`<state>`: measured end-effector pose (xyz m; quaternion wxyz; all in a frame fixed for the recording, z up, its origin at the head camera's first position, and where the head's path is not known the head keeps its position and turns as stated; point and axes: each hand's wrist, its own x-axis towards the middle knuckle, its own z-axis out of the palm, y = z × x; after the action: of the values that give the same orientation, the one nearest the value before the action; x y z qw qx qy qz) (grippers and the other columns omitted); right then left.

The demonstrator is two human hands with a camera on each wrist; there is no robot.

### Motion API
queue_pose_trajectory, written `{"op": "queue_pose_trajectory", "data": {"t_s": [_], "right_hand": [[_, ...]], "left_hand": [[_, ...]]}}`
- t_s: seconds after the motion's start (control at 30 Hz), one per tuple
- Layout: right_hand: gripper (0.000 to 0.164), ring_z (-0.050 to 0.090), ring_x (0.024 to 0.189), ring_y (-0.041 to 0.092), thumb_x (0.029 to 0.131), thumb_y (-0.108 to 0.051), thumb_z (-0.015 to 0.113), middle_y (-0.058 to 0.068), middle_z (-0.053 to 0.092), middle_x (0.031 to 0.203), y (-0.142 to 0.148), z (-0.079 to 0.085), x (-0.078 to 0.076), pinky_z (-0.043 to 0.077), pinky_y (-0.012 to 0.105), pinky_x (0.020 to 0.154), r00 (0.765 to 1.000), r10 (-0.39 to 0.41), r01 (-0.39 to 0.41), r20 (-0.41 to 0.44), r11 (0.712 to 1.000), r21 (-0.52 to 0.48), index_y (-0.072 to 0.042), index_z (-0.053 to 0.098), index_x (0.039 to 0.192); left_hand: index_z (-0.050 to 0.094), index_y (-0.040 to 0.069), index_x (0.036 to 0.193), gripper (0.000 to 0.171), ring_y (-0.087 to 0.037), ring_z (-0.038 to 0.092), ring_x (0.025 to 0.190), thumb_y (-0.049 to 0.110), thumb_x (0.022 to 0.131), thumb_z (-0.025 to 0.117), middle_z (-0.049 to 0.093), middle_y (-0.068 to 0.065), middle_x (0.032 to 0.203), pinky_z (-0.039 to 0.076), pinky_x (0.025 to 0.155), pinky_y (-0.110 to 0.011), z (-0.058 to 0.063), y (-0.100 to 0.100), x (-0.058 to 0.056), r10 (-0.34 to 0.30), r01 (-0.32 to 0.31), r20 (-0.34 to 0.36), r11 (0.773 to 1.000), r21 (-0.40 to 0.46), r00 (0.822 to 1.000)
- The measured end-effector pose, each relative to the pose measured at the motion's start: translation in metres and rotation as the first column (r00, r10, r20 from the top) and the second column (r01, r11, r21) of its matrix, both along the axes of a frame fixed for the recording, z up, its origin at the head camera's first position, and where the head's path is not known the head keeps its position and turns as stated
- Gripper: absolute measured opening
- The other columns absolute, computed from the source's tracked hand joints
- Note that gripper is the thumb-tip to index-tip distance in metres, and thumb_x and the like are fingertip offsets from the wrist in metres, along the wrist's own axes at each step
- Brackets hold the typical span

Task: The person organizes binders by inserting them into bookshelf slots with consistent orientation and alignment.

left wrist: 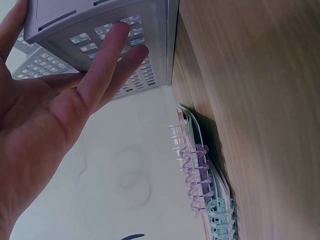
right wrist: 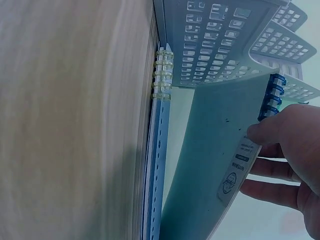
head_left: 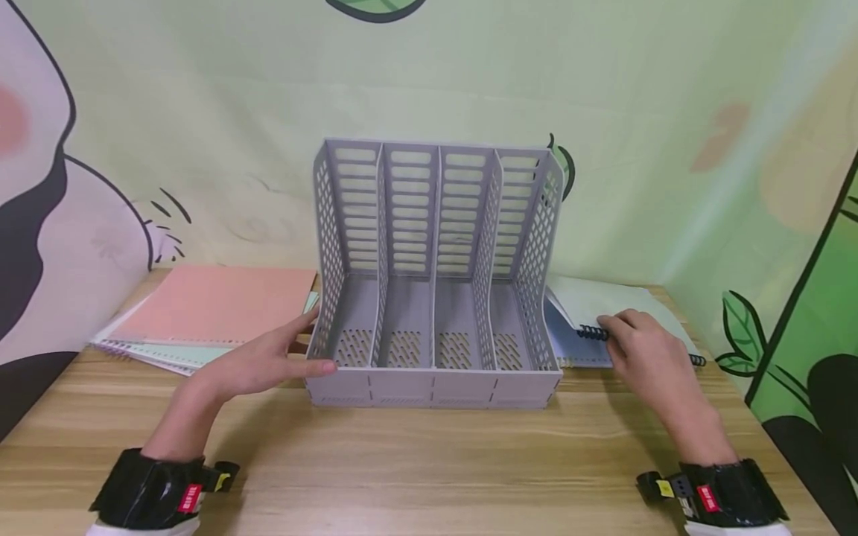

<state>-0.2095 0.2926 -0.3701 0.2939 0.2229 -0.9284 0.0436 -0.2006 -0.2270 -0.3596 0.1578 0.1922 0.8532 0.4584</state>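
A lilac-grey file organizer [head_left: 429, 388] with several upright slots stands mid-table. At its front left corner, my left hand [head_left: 258, 362] lays its thumb on the front edge; the extended fingers [left wrist: 102, 70] touch the perforated side panel. To the organizer's right, my right hand [head_left: 646, 365] pinches the bound edge of a pale-covered spiral notebook [head_left: 603, 294] with a dark coil. That notebook is tilted up, its teal-looking side [right wrist: 210, 150] and a printed label showing in the right wrist view. Beneath it, a blue notebook [head_left: 570, 339] with a pale coil lies flat.
Left of the organizer lies a stack of spiral notebooks, a pink one [head_left: 221, 301] on top and mint-green [head_left: 201, 356] below; clear purple and teal coils [left wrist: 197, 172] show at its edge. A printed cloth backdrop [head_left: 429, 74] hangs behind the wooden table [head_left: 429, 461].
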Motion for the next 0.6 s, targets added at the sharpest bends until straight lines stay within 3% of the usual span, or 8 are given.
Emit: {"op": "queue_pose_trajectory", "data": {"t_s": [0.6], "right_hand": [[0.031, 0.063, 0.082, 0.034, 0.076, 0.006, 0.072, 0.015, 0.062, 0.094, -0.0023, 0.0018, -0.0004, 0.051, 0.044, 0.061, 0.998, 0.035, -0.037, -0.061, 0.999, -0.037, 0.003, 0.07, 0.107]], "left_hand": [[0.004, 0.009, 0.159, 0.1, -0.039, 0.038, 0.133, 0.038, 0.091, 0.071, 0.039, -0.022, 0.144, 0.047, 0.092, -0.035, 0.001, 0.0002, 0.0003, 0.0, 0.0, -0.009, 1.0, -0.018, 1.0]]}}
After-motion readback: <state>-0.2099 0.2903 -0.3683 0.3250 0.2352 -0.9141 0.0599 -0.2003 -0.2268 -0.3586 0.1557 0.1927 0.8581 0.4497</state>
